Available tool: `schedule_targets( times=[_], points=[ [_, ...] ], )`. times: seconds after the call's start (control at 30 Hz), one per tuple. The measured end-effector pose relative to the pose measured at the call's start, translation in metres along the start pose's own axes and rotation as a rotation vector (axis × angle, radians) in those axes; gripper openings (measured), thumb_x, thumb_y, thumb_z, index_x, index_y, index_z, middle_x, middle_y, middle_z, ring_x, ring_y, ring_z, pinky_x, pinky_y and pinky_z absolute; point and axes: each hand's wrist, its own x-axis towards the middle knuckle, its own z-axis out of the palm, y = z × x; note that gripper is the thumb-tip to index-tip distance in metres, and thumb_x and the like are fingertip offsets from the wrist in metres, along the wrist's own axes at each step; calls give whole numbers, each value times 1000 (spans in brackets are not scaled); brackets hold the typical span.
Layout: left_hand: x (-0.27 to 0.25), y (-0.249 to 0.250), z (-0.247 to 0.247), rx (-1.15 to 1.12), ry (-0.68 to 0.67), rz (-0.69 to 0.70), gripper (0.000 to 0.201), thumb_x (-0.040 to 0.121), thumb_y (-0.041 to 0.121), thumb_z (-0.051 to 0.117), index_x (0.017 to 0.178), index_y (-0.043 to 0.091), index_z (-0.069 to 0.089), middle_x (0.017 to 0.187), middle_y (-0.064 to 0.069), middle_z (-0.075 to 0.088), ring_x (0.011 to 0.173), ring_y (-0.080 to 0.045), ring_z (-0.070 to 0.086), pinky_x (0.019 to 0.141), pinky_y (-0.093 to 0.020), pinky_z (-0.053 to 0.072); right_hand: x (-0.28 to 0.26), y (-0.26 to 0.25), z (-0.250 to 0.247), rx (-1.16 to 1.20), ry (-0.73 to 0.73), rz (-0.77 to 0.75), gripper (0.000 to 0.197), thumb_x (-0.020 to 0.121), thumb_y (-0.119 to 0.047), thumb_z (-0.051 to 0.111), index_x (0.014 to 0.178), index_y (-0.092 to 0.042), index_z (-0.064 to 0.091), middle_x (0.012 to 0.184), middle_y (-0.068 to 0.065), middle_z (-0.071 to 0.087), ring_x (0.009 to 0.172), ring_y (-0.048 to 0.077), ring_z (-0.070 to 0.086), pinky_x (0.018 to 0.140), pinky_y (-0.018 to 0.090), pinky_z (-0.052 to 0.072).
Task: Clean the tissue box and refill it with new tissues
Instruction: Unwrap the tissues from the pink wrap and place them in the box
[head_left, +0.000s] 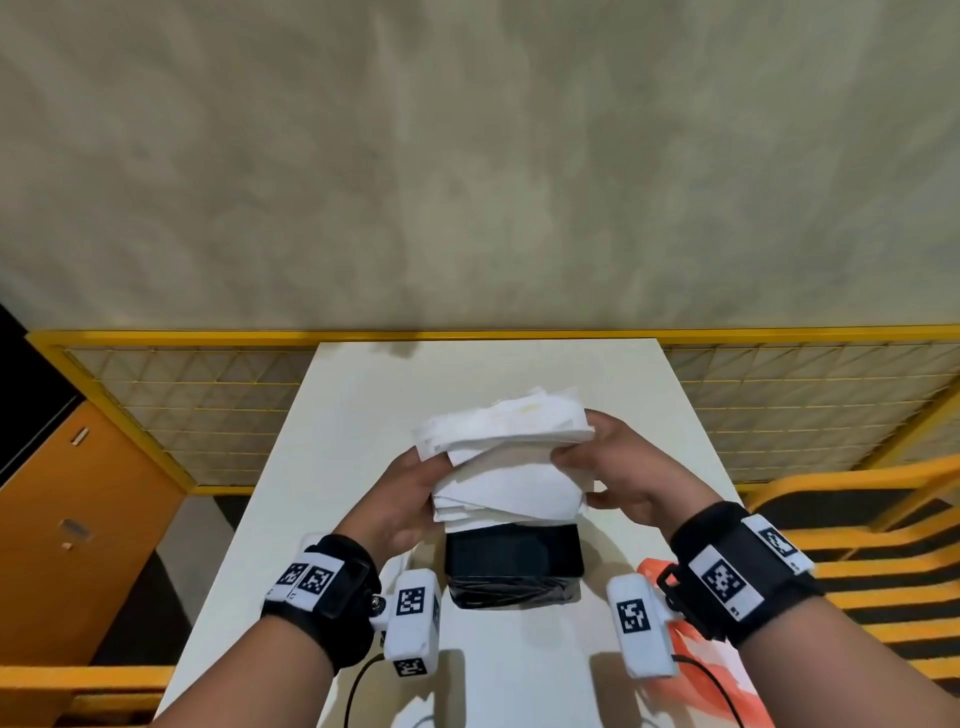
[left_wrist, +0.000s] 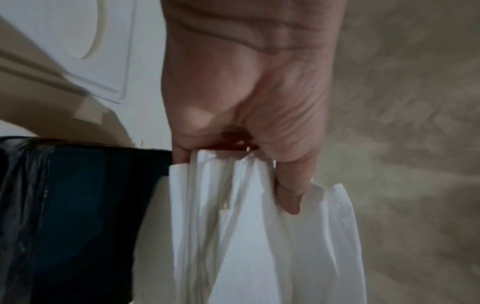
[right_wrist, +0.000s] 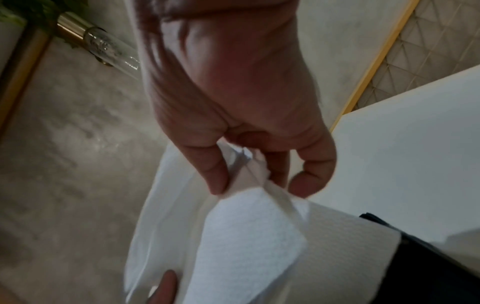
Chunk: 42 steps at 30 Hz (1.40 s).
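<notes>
A black tissue box stands on the white table, near its front middle. Just above it I hold a thick stack of white tissues between both hands. My left hand grips the stack's left side, thumb on top and fingers beneath, as the left wrist view shows on the tissues beside the box. My right hand pinches the right edge; in the right wrist view its fingers close on the tissues. The box's opening is hidden by the stack.
An orange-and-white plastic wrapper lies on the table by my right wrist. A yellow wire-mesh fence runs behind the table against a beige wall. An orange cabinet stands at left, and yellow-striped flooring lies at right.
</notes>
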Motion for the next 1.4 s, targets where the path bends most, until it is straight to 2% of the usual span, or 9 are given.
schedule_targets(
  times=[0.13,0.23,0.37,0.67,0.8,0.97,1.1,1.23,1.4],
  points=[
    [2,1,0,34,46,105,27,99,8,64,126,6,68,115,-16,77,98,-29,76,82,-37,63,0,7,1,-3,21,73,33,91,-12,57,114,-35,57,106,-7,66,94,17,59,72,38,48],
    [3,1,0,94,68,155,28,99,12,67,126,7,69,120,-17,75,109,-35,73,98,-44,57,1,14,3,89,26,80,30,90,-13,57,110,-35,61,108,-1,68,97,24,59,72,45,50],
    [3,-1,3,109,88,189,27,100,11,65,127,5,68,119,-17,76,113,-36,72,100,-44,56,0,23,9,390,58,-23,30,90,-1,55,114,-15,65,110,8,73,103,32,67,79,39,51],
    [0,-8,4,26,12,-52,32,101,15,64,133,9,65,125,-19,73,116,-38,70,101,-50,55,3,42,10,506,91,-176,39,71,5,66,109,5,62,106,24,69,93,37,67,81,43,53],
    [1,-10,6,76,46,-73,30,97,9,69,127,11,66,114,-11,78,98,-27,77,76,-34,61,4,45,12,561,57,-123,46,66,6,66,110,-6,58,108,18,68,92,34,69,75,42,56],
    [6,-9,1,7,0,84,57,77,-4,73,133,1,63,129,-30,67,121,-47,64,108,-57,48,11,62,8,702,-82,38,70,75,-11,80,136,-22,47,134,12,59,118,36,59,93,55,49],
    [2,-1,2,-46,-71,59,53,78,2,70,130,1,64,126,-29,69,112,-43,69,97,-51,55,3,63,13,680,-187,100,72,63,-34,89,128,-24,60,132,7,61,119,31,60,95,54,49],
    [6,-6,-1,20,-28,-5,42,91,1,68,133,2,62,126,-28,69,110,-42,71,90,-48,59,0,61,13,743,-285,66,71,66,-25,89,129,-10,61,131,17,61,119,34,59,92,52,51],
    [10,-19,-4,114,35,-40,30,97,2,63,126,10,69,118,-17,76,99,-30,76,74,-35,63,8,53,12,592,-34,-11,63,68,-4,77,127,-11,57,122,20,65,110,41,63,95,63,46]
  ],
)
